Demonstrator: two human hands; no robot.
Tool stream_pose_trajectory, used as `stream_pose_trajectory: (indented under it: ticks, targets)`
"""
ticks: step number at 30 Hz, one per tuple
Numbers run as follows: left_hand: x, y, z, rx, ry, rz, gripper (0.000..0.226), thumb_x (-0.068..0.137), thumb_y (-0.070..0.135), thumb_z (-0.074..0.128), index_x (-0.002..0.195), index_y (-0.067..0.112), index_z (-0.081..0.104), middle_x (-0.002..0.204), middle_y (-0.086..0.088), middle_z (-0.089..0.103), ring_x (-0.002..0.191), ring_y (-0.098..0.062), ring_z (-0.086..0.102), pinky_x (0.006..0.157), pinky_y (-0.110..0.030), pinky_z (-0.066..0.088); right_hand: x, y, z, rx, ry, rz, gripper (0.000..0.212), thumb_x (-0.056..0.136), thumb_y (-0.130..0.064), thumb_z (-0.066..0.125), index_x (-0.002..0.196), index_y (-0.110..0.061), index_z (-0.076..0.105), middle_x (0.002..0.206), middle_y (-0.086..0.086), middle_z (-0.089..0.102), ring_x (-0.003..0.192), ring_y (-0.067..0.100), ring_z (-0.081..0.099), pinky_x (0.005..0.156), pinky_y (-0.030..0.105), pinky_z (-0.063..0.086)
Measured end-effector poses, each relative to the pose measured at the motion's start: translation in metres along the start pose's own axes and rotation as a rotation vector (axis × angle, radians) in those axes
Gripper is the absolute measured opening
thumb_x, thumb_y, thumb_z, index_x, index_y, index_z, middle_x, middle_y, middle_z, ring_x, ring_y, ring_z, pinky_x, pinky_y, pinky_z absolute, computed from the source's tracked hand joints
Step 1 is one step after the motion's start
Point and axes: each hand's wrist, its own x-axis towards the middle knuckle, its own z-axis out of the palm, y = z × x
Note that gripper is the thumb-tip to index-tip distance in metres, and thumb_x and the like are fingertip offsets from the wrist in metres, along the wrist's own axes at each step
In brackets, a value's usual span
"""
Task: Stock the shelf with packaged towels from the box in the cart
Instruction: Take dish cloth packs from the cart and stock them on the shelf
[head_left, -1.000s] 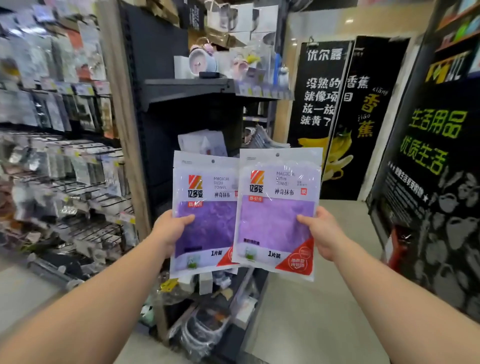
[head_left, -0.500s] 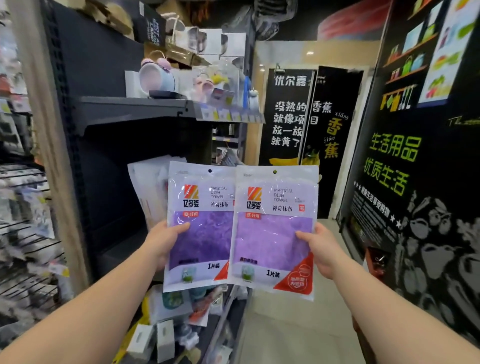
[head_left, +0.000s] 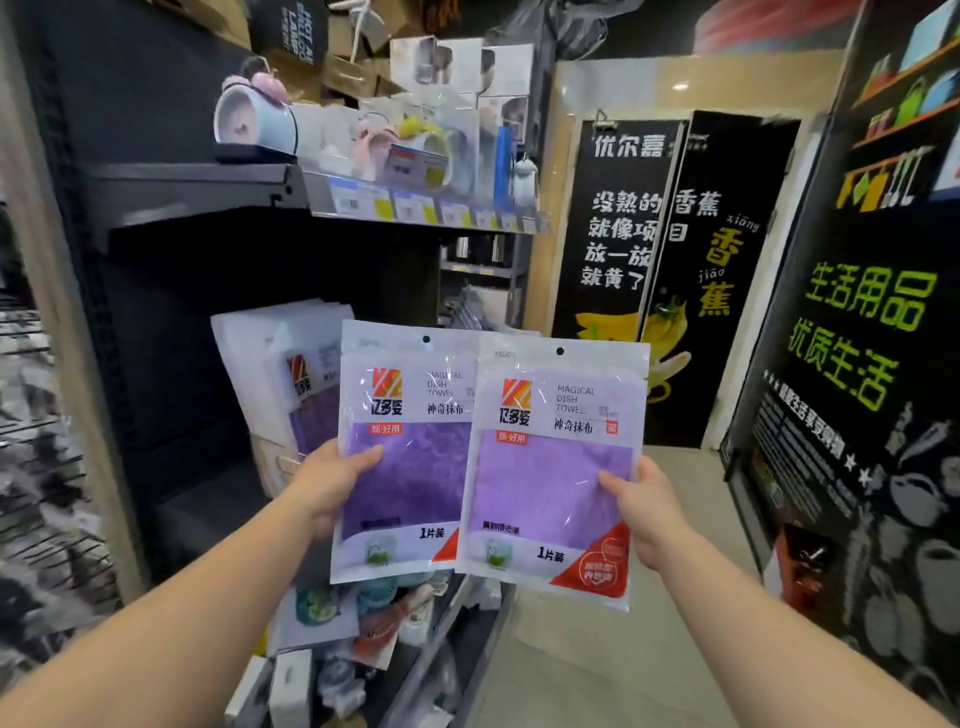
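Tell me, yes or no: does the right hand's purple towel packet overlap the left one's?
Yes: the right hand's purple towel packet covers the left packet's right edge.

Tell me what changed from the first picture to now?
The view swung right and closer to the dark shelf; the hook racks slid off to the left edge. Both purple towel packs now sit lower in view, nearer the towel stack on the shelf. Unchanged: the left hand grips the left pack, the right hand grips the right pack, right overlapping left.
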Motion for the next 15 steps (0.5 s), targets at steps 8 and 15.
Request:
stream_pose_trajectory:
  ticks: [8,15]
  targets:
    - [0.005,-0.025,0.064,0.014,0.132,0.039,0.038,0.078,0.025,0.078,0.113,0.013,0.071,0.109,-0.010,0.076,0.108,-0.033,0.069,0.103,-0.056,0.048,0.077,-0.008,-0.053,-0.058,-0.189,0.029,0.023,0.098,0.002,0.049,0.111,-0.013,0.061,0.104,0.011,0.071,0.085,0.024,0.069,0.070,0.033,0.054]
    - [-0.024,-0.018,0.109,-0.012,0.255,0.019,0.020,0.094,0.009,0.066,0.114,0.010,0.070,0.111,-0.013,0.075,0.109,-0.034,0.068,0.104,-0.054,0.048,0.115,-0.007,-0.071,-0.068,-0.296,0.049,0.026,0.100,0.001,0.047,0.097,-0.022,0.059,0.101,0.005,0.069,0.092,0.026,0.066,0.083,0.040,0.053]
